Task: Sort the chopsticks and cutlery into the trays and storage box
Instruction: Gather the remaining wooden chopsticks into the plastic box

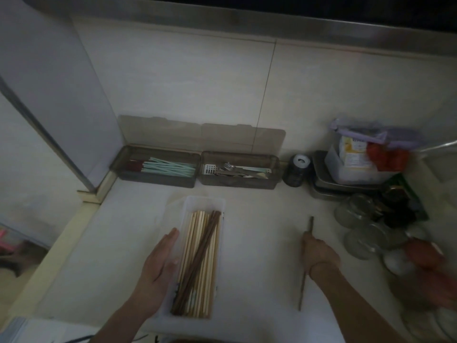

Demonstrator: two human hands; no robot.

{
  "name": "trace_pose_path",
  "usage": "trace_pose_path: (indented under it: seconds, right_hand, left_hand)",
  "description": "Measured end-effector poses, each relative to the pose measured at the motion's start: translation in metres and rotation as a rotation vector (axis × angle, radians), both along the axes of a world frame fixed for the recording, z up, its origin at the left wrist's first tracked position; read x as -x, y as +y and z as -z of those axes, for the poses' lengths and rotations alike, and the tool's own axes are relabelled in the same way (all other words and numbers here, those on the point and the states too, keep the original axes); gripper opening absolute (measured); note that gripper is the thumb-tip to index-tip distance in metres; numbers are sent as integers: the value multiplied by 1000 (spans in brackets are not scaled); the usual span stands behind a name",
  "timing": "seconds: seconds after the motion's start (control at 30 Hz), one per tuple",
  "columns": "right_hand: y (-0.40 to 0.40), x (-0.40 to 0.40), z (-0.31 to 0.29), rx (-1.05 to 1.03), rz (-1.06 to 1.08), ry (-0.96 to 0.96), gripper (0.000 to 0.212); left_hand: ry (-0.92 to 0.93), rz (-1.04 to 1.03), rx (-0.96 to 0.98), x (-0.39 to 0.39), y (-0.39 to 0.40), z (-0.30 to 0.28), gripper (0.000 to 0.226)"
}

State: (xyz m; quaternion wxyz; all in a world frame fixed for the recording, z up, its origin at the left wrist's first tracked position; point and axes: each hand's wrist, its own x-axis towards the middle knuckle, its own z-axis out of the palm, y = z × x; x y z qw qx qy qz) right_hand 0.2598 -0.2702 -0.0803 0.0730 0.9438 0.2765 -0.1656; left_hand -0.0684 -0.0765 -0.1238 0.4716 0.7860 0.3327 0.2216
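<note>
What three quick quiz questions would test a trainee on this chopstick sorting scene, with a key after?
1. True or false: the right hand grips a dark chopstick.
2. What does the left hand rest against?
3. The teal chopsticks lie in: A) the left smoky tray, B) the right smoky tray, C) the white box.

Key: 1 true; 2 the white box's left wall; 3 A.
</note>
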Motion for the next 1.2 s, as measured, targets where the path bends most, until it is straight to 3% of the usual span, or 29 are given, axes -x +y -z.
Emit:
trace_pose_path:
  seconds: [0.1,0.17,0.23,0.3,0.47,0.57,0.63,0.7,0.77,0.83,0.9,1.0,1.1,1.2]
  right_hand:
    - [22,18,-30,-451,2,4,20]
    - [47,45,-58,-893,51,123,18]
    - [76,77,-76,-1108,19,272,21]
    - [101,110,-77,-1031,-137,282,15]
    - [124,165,-37,-582,-535,-29,14]
    - [121,181,-27,-245,-673,-29,25]
    - [116,181,-22,-188,-709,-47,27]
    - [109,178,-21,-478,-612,-83,22]
    - [101,171,-18,-895,-350,-125,20]
    - [92,161,-13,-1012,-16,-99,21]
    - [87,154,2,-808,161,10,22]
    - [86,160,22,-391,-135,5,30]
    - [102,170,16,-234,-132,-18,34]
    - [111,181,14,-218,-50,-19,36]
  left_hand:
    - [27,-5,0,-1,0,0,53]
    - [51,-8,-10,-1,0,-1,53]
    - [87,0,-32,0,0,0,52]
    - [112,15,-68,1,1,2,51]
    - [135,35,-113,1,2,2,52]
    - [158,60,-123,1,3,-3,53]
    - [182,80,-139,1,4,-6,54]
    - [198,105,-155,3,5,-9,56]
    - [211,128,-182,4,8,-14,58]
    - [250,146,-239,4,11,-20,56]
    - [331,158,-296,6,15,-25,55]
    - [439,164,-325,17,30,-23,50]
    - [461,192,-322,27,42,-21,48]
    - [445,256,-364,24,43,-29,48]
